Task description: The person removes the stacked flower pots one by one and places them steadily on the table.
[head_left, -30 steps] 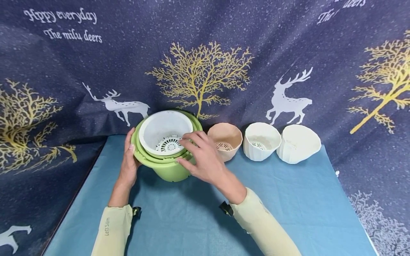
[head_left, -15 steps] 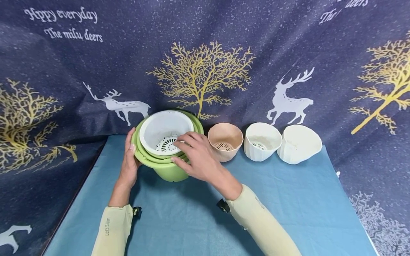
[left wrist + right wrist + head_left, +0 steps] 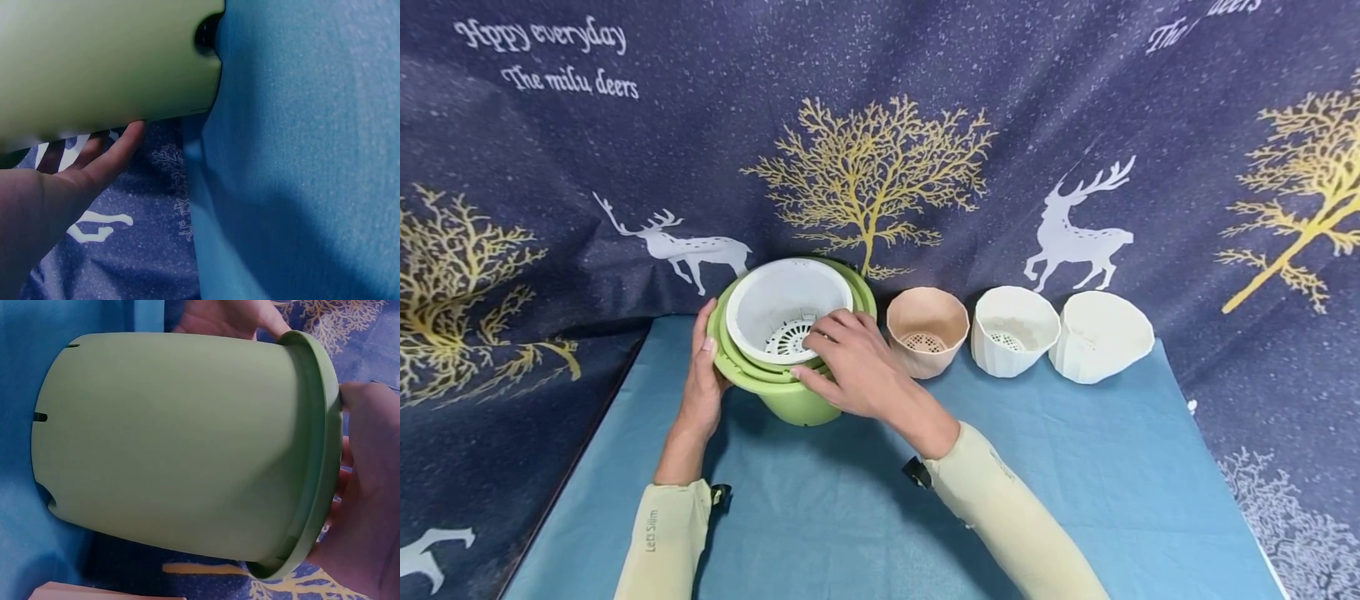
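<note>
A green plant pot point(image 3: 801, 404) stands at the back left of the blue table, with smaller green rims nested in it. Innermost sits a white pot point(image 3: 782, 292) with a slotted bottom. My left hand point(image 3: 702, 379) rests against the green pot's left side, thumb at the rim; in the left wrist view its fingers point(image 3: 115, 153) lie nearly straight along the outer wall. My right hand point(image 3: 865, 362) reaches over the front right rim, fingers bent into the white pot and thumb at the nested green rims. The right wrist view shows the green wall point(image 3: 169, 444), with those fingertips hidden behind the rim.
To the right, a pinkish-brown pot point(image 3: 927, 367), a white fluted pot point(image 3: 1007, 358) and another white pot point(image 3: 1112, 342) stand in a row. A dark blue cloth point(image 3: 880, 50) with trees and deer hangs directly behind. Blue cloth point(image 3: 820, 517) covers the table.
My right hand has slid left along the front rim, and its thumb and fingers have drawn closer together. The left hand and the pots hold their places.
</note>
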Available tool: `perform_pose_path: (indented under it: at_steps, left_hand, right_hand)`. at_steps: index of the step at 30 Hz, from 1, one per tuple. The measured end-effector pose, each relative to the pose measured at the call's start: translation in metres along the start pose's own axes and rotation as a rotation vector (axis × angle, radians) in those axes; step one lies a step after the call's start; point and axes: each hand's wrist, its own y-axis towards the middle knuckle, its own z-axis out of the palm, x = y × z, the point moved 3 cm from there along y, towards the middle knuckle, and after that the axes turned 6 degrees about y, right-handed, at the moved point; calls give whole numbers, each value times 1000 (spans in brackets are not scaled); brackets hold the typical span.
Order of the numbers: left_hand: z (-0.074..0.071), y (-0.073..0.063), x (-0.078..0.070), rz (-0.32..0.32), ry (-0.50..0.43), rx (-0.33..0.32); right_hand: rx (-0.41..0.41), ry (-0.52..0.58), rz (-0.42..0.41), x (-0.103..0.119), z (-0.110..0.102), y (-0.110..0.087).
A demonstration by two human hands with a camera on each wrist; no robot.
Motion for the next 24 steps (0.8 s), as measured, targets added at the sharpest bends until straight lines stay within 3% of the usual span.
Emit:
perform_pose_path:
  at_steps: [10, 24]
  left_hand:
    - [0, 0, -1, -6, 8, -2]
    - [0, 0, 0, -12, -19, 1]
  right_hand:
    - [63, -26, 25, 0, 2, 3]
    - [68, -70, 28, 0, 2, 7]
